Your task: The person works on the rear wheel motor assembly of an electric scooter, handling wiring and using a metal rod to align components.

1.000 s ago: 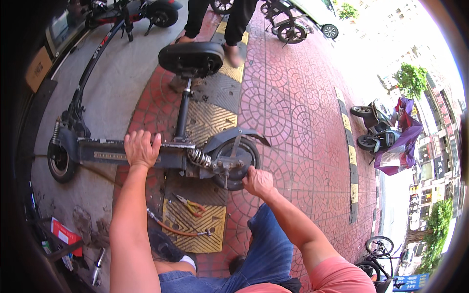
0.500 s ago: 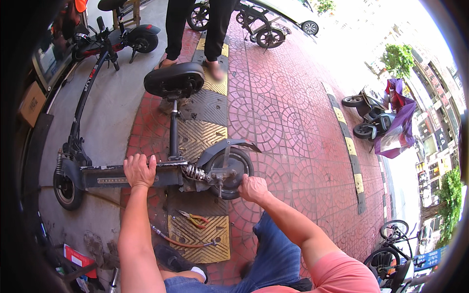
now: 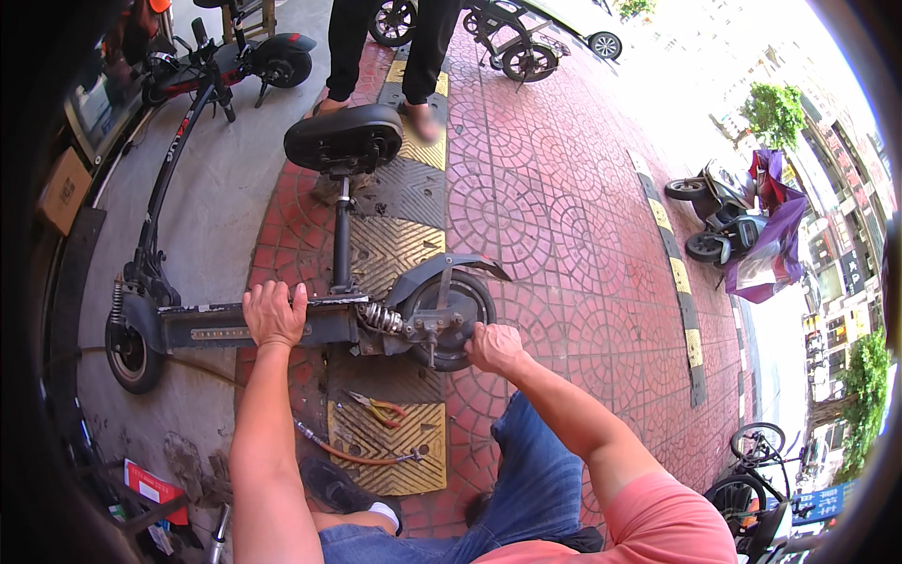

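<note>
An electric scooter with a black seat (image 3: 343,137) lies across the paving before me, its front end to the left. My left hand (image 3: 274,315) holds the dark scooter deck (image 3: 211,324), its fingers over the upper edge and the thumb apart. At the right end, my right hand (image 3: 495,348) is closed at the rim of the rear wheel (image 3: 460,293), its fingertips partly hidden. A black rear fender (image 3: 442,268) arches over that wheel, and a coil spring (image 3: 382,318) sits between wheel and deck. The front wheel (image 3: 133,352) rests on grey concrete.
Pliers with yellow and orange handles (image 3: 381,408) and an orange-brown hose (image 3: 352,457) lie on the black-and-yellow ramp near my feet. A person in black trousers (image 3: 346,52) stands beyond the seat. Another scooter (image 3: 235,70) is at far left, parked mopeds (image 3: 723,221) at right.
The whole view has shifted slightly, so everything sits a little higher and further right. Both hands keep their places on the scooter deck and rear wheel.
</note>
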The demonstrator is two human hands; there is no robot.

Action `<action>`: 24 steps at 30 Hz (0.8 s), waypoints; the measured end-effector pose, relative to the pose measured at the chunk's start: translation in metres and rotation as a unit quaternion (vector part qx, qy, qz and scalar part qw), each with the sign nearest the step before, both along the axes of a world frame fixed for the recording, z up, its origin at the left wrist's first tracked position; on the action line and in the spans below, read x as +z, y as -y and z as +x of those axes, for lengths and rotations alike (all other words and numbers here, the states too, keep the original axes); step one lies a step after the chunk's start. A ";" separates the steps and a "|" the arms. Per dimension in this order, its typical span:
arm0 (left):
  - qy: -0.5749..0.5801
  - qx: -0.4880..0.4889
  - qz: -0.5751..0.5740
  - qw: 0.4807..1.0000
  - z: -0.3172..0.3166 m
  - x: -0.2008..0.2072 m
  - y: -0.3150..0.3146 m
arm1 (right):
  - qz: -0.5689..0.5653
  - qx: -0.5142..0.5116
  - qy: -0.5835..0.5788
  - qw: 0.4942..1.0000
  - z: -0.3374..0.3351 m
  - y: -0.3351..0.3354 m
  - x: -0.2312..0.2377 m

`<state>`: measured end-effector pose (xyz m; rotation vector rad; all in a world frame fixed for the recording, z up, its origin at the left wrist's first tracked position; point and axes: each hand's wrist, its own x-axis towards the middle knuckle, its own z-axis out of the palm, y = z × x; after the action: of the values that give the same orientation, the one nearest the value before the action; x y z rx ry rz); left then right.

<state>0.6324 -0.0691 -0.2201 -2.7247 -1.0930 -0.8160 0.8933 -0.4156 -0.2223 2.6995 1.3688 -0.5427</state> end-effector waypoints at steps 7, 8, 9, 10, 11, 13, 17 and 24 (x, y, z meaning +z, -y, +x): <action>-0.015 0.013 -0.021 1.000 0.001 -0.002 0.000 | 0.028 0.028 0.016 0.999 -0.005 0.007 -0.007; -0.016 0.014 -0.022 1.000 0.000 -0.002 0.000 | 0.026 0.025 0.015 0.999 -0.006 0.006 -0.006; -0.017 0.014 -0.023 0.999 -0.001 -0.001 0.000 | 0.024 0.022 0.013 0.999 -0.007 0.005 -0.005; -0.017 0.015 -0.024 0.999 0.000 0.000 0.000 | 0.021 0.018 0.013 1.000 -0.008 0.005 -0.004; -0.017 0.015 -0.020 1.000 0.000 0.001 0.000 | 0.025 0.014 0.014 0.999 -0.008 0.005 -0.005; -0.016 0.012 -0.013 1.000 0.001 0.001 0.001 | 0.032 0.005 0.019 0.999 -0.007 0.007 -0.008; -0.020 0.011 -0.023 0.999 0.002 -0.004 0.004 | 0.005 0.032 0.013 0.999 0.001 0.012 -0.020; -0.016 0.017 0.002 1.000 -0.003 0.010 -0.005 | 0.297 -0.383 -0.190 0.854 -0.028 0.034 -0.032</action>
<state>0.6296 -0.0639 -0.2098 -2.6983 -1.1268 -0.7666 0.8653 -0.4494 -0.2539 3.8133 0.4382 -0.8432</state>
